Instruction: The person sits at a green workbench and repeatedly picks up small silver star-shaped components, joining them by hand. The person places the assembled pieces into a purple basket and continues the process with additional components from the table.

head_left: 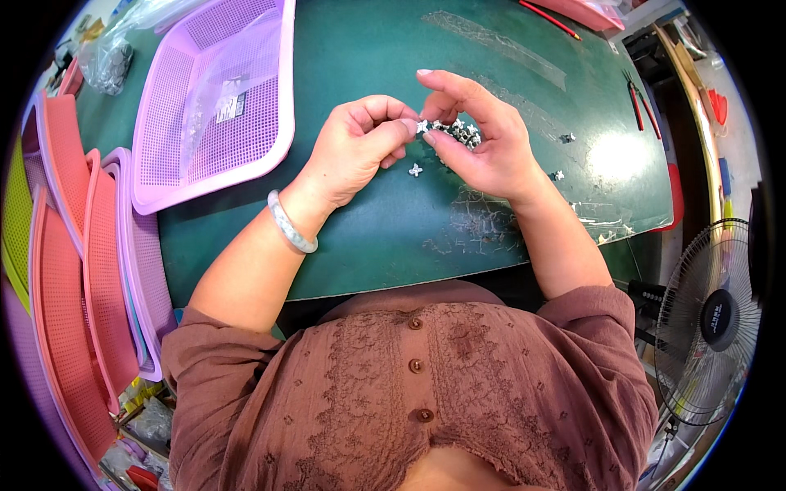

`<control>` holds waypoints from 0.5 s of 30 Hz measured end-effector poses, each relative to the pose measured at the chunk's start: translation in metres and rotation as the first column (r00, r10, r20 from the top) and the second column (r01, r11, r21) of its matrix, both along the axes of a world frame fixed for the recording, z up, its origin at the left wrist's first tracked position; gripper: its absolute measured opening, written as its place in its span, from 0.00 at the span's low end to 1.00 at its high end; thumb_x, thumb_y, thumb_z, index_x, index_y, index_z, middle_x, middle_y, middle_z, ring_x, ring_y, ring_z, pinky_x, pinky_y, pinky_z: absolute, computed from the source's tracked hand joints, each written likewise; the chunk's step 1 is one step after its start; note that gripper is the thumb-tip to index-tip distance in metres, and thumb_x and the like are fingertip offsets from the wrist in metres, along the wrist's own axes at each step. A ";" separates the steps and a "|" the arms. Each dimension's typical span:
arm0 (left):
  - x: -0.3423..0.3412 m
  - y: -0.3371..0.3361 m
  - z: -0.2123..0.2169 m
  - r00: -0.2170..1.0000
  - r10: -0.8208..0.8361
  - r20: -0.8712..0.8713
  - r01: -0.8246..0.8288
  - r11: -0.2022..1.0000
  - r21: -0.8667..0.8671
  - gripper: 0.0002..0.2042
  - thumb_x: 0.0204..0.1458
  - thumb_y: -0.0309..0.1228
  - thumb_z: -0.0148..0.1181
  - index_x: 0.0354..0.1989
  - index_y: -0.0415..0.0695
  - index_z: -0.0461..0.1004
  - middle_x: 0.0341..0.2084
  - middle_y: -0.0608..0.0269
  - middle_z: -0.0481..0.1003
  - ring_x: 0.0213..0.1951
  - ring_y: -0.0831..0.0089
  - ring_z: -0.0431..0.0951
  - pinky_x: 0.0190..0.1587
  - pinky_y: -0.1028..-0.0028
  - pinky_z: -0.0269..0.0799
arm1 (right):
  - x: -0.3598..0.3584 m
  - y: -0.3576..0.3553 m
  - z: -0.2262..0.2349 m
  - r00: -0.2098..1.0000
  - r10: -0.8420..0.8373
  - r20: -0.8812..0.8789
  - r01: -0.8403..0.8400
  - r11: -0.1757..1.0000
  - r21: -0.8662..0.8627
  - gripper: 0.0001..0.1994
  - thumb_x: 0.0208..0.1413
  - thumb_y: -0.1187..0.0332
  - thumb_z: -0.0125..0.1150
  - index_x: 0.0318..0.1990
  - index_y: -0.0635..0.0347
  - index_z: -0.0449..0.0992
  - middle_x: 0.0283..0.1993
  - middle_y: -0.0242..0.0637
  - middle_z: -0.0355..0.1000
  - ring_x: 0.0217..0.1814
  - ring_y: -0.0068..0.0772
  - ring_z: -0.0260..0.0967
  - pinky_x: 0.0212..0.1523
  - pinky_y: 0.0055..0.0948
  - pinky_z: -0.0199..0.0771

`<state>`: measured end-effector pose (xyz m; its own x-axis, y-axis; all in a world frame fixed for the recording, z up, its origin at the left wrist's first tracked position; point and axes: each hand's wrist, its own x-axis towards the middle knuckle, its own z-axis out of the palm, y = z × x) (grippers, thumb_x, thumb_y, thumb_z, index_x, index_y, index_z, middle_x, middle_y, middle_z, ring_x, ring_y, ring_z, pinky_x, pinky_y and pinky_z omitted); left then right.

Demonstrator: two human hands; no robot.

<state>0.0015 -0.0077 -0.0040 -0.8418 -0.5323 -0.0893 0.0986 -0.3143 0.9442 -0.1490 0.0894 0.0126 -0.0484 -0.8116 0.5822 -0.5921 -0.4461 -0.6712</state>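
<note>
Over the green table (pixel 368 245), my left hand (pixel 360 143) pinches a small white flower-shaped piece (pixel 422 127) between thumb and fingertips. My right hand (pixel 483 135) is held close on the other side, its thumb and middle fingers curled near the same piece and its index finger raised. Whether it grips anything is hard to see. Behind and under the right fingers lies a small pile of white and dark flower-shaped pieces (pixel 467 133), partly hidden. One loose white piece (pixel 416 170) rests on the table just below my hands.
A purple mesh basket (pixel 278 139) with a clear plastic bag stands at left. Several pink and purple baskets (pixel 65 270) are stacked beside the table. Red-handled pliers (pixel 637 106) and a red pen (pixel 550 20) lie at the far right. A fan (pixel 708 323) stands at right.
</note>
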 end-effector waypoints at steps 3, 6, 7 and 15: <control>0.000 0.000 0.000 1.000 -0.006 -0.003 0.006 1.000 0.003 0.06 0.48 0.27 0.56 0.31 0.38 0.73 0.21 0.70 0.70 0.21 0.86 0.65 0.22 0.86 0.60 | 0.000 0.000 -0.001 1.000 -0.002 0.001 0.002 1.000 -0.008 0.26 0.38 0.82 0.57 0.50 0.56 0.67 0.30 0.34 0.68 0.30 0.28 0.67 0.33 0.25 0.70; 0.000 0.000 0.000 1.000 -0.006 -0.005 0.006 1.000 0.003 0.06 0.48 0.27 0.56 0.31 0.38 0.73 0.21 0.70 0.70 0.21 0.86 0.65 0.22 0.86 0.60 | 0.000 0.000 0.000 1.000 -0.002 -0.001 0.002 1.000 -0.007 0.26 0.38 0.82 0.57 0.50 0.56 0.67 0.30 0.34 0.68 0.31 0.28 0.68 0.33 0.25 0.71; 0.000 0.000 0.001 1.000 -0.006 -0.005 0.006 1.000 0.002 0.06 0.48 0.27 0.56 0.31 0.38 0.73 0.21 0.70 0.70 0.21 0.86 0.65 0.22 0.86 0.60 | 0.000 0.000 0.000 1.000 -0.002 -0.003 0.002 1.000 -0.006 0.26 0.38 0.82 0.57 0.50 0.56 0.67 0.30 0.34 0.68 0.31 0.28 0.68 0.33 0.25 0.71; 0.000 0.000 -0.001 1.000 -0.001 -0.012 0.001 1.000 -0.004 0.05 0.47 0.26 0.56 0.32 0.38 0.73 0.21 0.70 0.70 0.21 0.86 0.65 0.22 0.86 0.59 | 0.000 0.000 0.000 1.000 -0.002 -0.014 0.002 1.000 -0.009 0.26 0.38 0.82 0.58 0.51 0.56 0.67 0.30 0.35 0.68 0.31 0.29 0.68 0.33 0.25 0.71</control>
